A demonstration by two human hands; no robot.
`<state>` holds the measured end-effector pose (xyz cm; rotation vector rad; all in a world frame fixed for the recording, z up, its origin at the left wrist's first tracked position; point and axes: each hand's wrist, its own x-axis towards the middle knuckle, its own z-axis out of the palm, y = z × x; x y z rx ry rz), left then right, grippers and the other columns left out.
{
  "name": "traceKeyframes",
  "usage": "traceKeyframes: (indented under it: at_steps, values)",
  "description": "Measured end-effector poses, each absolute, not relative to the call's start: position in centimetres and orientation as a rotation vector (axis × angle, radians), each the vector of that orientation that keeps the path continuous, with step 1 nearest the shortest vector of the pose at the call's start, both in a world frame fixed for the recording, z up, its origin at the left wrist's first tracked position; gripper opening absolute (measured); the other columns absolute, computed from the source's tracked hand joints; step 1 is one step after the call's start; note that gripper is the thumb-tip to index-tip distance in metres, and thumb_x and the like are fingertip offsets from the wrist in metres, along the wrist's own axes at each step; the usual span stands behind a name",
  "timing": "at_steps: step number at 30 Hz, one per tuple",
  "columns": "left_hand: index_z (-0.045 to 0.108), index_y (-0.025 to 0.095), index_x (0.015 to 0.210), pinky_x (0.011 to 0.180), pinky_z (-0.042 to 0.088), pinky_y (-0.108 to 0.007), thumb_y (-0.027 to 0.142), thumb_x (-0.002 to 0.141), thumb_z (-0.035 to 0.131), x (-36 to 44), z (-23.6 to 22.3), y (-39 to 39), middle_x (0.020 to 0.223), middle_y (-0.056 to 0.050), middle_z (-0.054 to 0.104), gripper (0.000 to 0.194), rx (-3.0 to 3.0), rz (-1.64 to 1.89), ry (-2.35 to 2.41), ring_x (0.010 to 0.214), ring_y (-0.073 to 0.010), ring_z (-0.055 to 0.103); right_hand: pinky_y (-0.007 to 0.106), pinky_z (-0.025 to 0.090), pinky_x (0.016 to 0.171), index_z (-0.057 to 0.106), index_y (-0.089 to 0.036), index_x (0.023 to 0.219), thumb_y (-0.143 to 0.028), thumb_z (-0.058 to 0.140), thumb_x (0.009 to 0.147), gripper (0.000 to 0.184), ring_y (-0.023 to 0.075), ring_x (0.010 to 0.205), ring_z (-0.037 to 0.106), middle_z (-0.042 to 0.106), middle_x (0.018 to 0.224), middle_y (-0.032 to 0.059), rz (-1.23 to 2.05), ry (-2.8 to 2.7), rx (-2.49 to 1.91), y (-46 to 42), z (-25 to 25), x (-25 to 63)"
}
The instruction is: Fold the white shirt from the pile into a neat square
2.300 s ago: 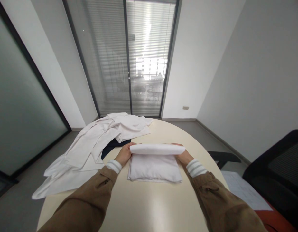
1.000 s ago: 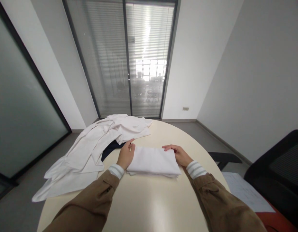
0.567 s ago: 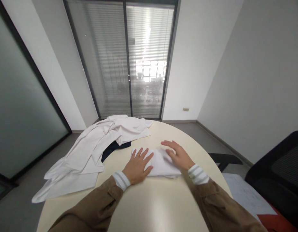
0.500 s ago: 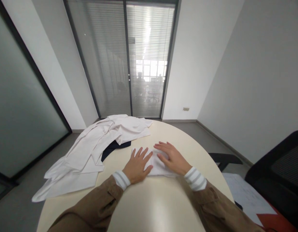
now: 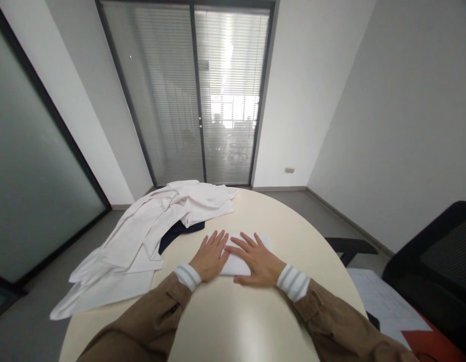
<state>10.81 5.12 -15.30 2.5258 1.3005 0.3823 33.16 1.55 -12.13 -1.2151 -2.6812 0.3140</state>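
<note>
A folded white cloth (image 5: 236, 265) lies flat on the round cream table (image 5: 233, 322). My left hand (image 5: 208, 256) rests on its left side, fingers spread and pointing away from me. On its right side lies my right hand (image 5: 257, 261), palm down with the fingers apart and the thumb at the cloth's near edge. Much of the cloth is hidden under both hands. To the left, a loose heap of white garments (image 5: 142, 231) covers the table's edge and partly hangs over it. Dark navy fabric (image 5: 180, 232) pokes out from beneath the heap.
A black mesh chair (image 5: 437, 251) stands at the right, its armrest (image 5: 350, 246) close to the table. Papers (image 5: 384, 301) and a red item (image 5: 433, 344) lie beside it, lower right. Beyond the table is a glass partition with blinds (image 5: 229, 75).
My right hand has come down and toward me, now flat on the cloth. The cloth's right part has been drawn inward, so it looks shorter and smoother. My left hand has shifted slightly left.
</note>
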Motion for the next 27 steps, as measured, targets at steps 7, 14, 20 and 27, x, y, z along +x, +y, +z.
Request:
traceKeyframes:
  at_steps: [7, 14, 20, 27]
  values:
    - [0.022, 0.015, 0.157, 0.12, 0.014, -0.055, 0.047, 0.095, 0.043, 10.4, -15.1, 5.0, 0.163, -0.014, 0.023, 0.073, 2.522, 0.437, 1.236, 0.151, -0.0332, 0.015, 0.074, 0.008, 0.111, 0.024, -0.034, 0.157, -0.074, 0.052, 0.083, 0.088, 0.0445, 0.149, 0.014, 0.023, 0.163, 0.0123, 0.365, -2.72, -1.215, 1.2, -11.6, 33.0]
    - [0.032, 0.013, 0.153, 0.119, 0.025, -0.05, 0.04, 0.099, 0.038, 10.0, -15.7, 5.6, 0.156, -0.017, 0.037, 0.06, 2.563, 0.728, 1.242, 0.147, -0.0297, 0.029, 0.077, 0.014, 0.107, 0.038, -0.034, 0.151, -0.07, 0.047, 0.088, 0.073, 0.0477, 0.146, 0.018, 0.03, 0.161, 0.0109, 0.217, -2.469, -1.58, 1.4, -12.6, 33.4]
    - [0.034, 0.009, 0.151, 0.12, 0.025, -0.051, 0.037, 0.096, 0.045, 10.1, -16.6, 5.7, 0.16, -0.019, 0.028, 0.063, 2.589, 0.555, 1.238, 0.149, -0.0319, 0.024, 0.081, 0.011, 0.102, 0.042, -0.029, 0.149, -0.071, 0.042, 0.089, 0.073, 0.052, 0.143, 0.021, 0.035, 0.157, 0.016, 0.054, -2.084, -1.969, 3.4, -14.3, 34.8]
    - [0.038, 0.01, 0.149, 0.121, 0.021, -0.052, 0.037, 0.098, 0.041, 9.9, -16.3, 5.5, 0.158, -0.017, 0.035, 0.058, 2.584, 0.463, 1.234, 0.148, -0.0313, 0.026, 0.082, 0.013, 0.099, 0.045, -0.027, 0.148, -0.072, 0.038, 0.089, 0.074, 0.0543, 0.139, 0.025, 0.038, 0.155, 0.0171, -0.027, -1.816, -2.217, 6.4, -13.9, 37.2]
